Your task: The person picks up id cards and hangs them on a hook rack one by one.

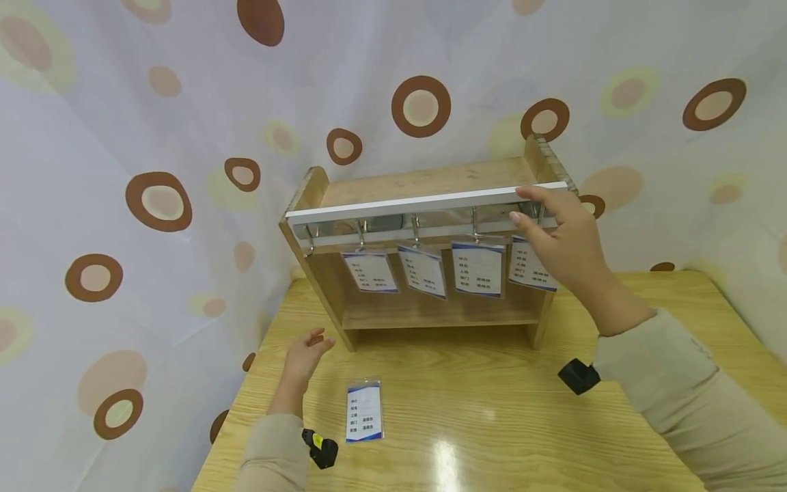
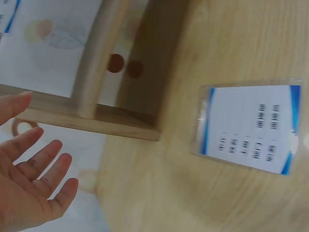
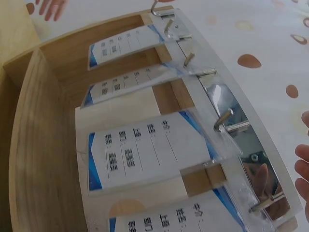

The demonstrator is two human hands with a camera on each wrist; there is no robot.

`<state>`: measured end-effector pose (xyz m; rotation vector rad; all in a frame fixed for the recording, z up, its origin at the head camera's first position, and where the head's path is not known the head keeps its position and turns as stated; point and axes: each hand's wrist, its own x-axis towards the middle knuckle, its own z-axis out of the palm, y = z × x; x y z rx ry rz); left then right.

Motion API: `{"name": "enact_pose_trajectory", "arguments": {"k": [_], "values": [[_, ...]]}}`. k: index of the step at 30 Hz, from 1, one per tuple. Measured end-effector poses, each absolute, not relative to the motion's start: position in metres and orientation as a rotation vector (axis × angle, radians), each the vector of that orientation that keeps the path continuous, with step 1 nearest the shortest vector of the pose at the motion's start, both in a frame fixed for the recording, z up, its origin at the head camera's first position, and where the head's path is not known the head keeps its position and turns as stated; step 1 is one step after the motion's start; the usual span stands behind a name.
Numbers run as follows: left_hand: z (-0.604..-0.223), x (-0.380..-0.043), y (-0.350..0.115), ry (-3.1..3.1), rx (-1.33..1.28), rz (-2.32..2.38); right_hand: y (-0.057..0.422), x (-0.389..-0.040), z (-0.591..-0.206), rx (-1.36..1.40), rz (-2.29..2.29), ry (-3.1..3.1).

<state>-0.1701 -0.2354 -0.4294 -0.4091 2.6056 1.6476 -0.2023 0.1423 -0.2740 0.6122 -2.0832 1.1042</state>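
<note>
Several clear badge holders with white and blue cards (image 1: pixel 477 268) hang from metal hooks (image 1: pixel 475 222) on a hook rail (image 1: pixel 393 205), which runs along the front of a wooden shelf. At the rail's right end is my right hand (image 1: pixel 568 239), thumb and fingers spread around the last hook; whether it touches the rail is unclear. Another badge holder (image 1: pixel 364 412) lies flat on the table. My left hand (image 1: pixel 303 357) hovers beside the shelf's lower left corner, fingers loosely bent and holding nothing; the left wrist view shows its palm (image 2: pixel 24 193) apart from the badge.
The wooden shelf (image 1: pixel 430 316) stands at the back of a light wood table (image 1: pixel 479 403), close to a spotted cloth backdrop (image 1: pixel 369 68). Its right side panel (image 1: pixel 541 321) reaches down to the tabletop. The leftmost hook (image 1: pixel 309 242) has no badge.
</note>
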Motion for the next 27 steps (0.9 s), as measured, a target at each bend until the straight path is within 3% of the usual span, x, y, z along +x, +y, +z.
{"name": "enact_pose_trajectory", "arguments": {"k": [13,27], "values": [[-0.49,-0.161,-0.228,2.551,-0.446,1.616,0.168,-0.208,-0.276,0.433,1.143,-2.152],[-0.522,-0.156,-0.215,2.517,-0.522,1.615,0.188,-0.228,-0.286,0.391,1.173,-2.245]]}}
